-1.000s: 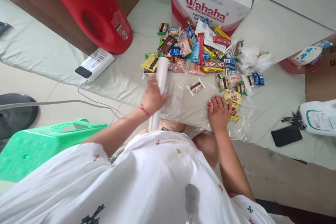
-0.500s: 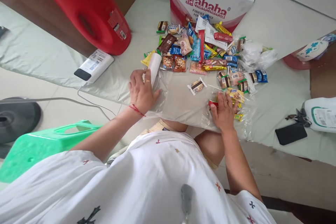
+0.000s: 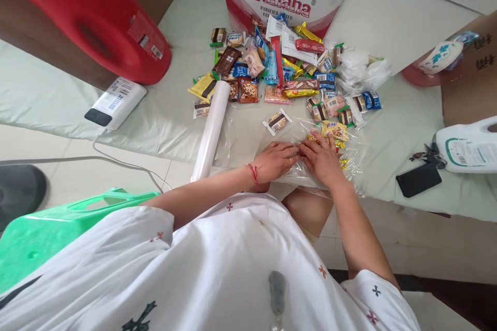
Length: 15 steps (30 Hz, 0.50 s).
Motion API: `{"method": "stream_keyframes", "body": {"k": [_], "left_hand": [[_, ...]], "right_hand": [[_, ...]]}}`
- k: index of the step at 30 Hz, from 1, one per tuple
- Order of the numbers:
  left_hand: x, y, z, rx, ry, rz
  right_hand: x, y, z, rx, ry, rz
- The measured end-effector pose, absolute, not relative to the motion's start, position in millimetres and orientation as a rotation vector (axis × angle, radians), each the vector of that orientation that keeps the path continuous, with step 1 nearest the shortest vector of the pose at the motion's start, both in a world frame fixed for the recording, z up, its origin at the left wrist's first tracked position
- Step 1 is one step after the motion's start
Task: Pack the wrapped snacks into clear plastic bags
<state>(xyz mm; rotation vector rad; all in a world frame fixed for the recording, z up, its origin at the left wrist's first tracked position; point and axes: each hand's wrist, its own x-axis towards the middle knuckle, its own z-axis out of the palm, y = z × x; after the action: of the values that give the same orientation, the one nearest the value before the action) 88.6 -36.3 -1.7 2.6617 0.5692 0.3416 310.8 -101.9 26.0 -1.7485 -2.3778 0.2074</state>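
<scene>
At the near left, a green plastic stool (image 3: 34, 238) stands below the table's edge. Farther off, a red plastic jug (image 3: 120, 49) and a flat white device with a black end (image 3: 116, 102) sit on the pale green cloth (image 3: 166, 129). Next, a white roll of plastic film (image 3: 212, 132) slants toward the near edge; open cloth lies between it and the device. Clear film (image 3: 243, 150) spreads rightward from the roll. On it the left hand (image 3: 276, 161) lies palm down, fingertips meeting those of the right hand (image 3: 320, 160), also palm down; whether either pinches the film I cannot tell. Just beyond is a lone white-ended snack packet (image 3: 278, 122), short of the far heap of colourful wrapped snacks (image 3: 248, 90). Yellow snack packets (image 3: 334, 130) lie by the right fingers. At the right, a black phone (image 3: 419, 180) rests near the edge.
</scene>
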Motion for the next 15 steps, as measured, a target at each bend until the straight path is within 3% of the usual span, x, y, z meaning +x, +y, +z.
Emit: {"method": "stream_keyframes", "body": {"k": [15], "left_hand": [[79.6, -33.9, -20.1, 2.594, 0.656, 0.291]], "right_hand": [[333.0, -112.6, 13.9, -1.731, -2.260, 0.167]]}}
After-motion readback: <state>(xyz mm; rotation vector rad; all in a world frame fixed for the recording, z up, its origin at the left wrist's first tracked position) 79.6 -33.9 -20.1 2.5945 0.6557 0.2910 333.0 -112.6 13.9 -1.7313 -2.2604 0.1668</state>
